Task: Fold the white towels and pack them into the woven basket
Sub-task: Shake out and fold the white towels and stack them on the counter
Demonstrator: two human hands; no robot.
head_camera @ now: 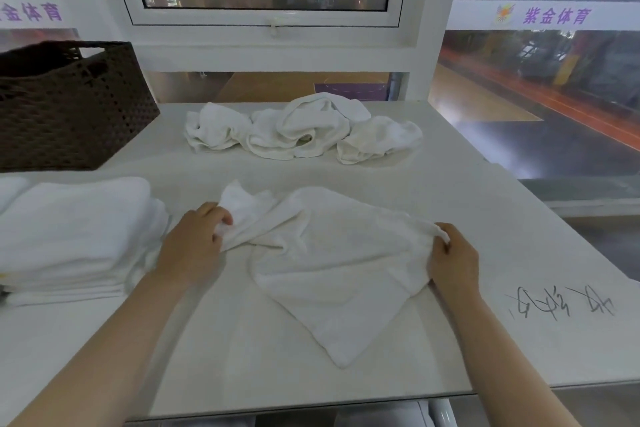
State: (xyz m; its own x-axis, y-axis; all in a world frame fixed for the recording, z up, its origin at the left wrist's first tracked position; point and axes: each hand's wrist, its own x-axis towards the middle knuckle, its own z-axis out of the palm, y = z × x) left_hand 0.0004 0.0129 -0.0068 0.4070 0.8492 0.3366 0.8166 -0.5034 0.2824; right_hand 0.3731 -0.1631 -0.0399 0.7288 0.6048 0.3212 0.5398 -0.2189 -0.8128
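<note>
Towel, white terry, rumpled (332, 253): lies on the white surface (519, 218) before me, not yet folded. My left hand (194, 243) pinches its left corner; my right hand (453, 260) grips its right edge. Stack of folded white towels (76, 236): at my left, unpacked. Heap of crumpled white towels (301, 132): beyond, unfolded. Dark brown woven basket (69, 107): far left; contents hidden. Task partway, I judge.

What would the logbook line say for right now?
left hand: grips towel | right hand: grips towel | folded stack: beside | basket: waiting
</note>
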